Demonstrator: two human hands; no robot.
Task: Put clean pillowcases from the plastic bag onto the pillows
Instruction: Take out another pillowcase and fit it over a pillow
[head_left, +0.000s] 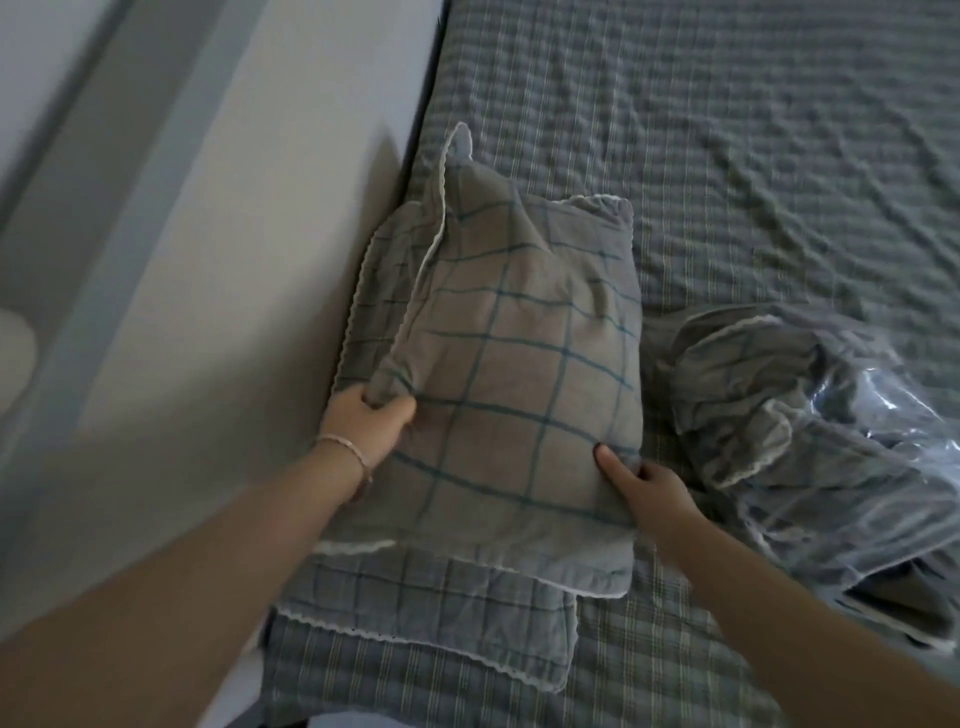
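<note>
A pillow in a grey pillowcase with blue check lines (514, 374) lies on the bed near the wall. My left hand (366, 421) grips a bunched fold of the case at its left edge. At the pillow's lower right side, my right hand (644, 491) holds the cloth, thumb on top and fingers tucked under. A second pillow in a striped grey case with white scalloped trim (426, 623) lies beneath it. To the right sits a clear plastic bag (852, 462) with folded grey bedding inside.
The bed (727, 156) is covered by a wrinkled grey striped sheet stretching up and right. A pale wall (208, 260) runs along the bed's left side. A white object shows at the far left edge.
</note>
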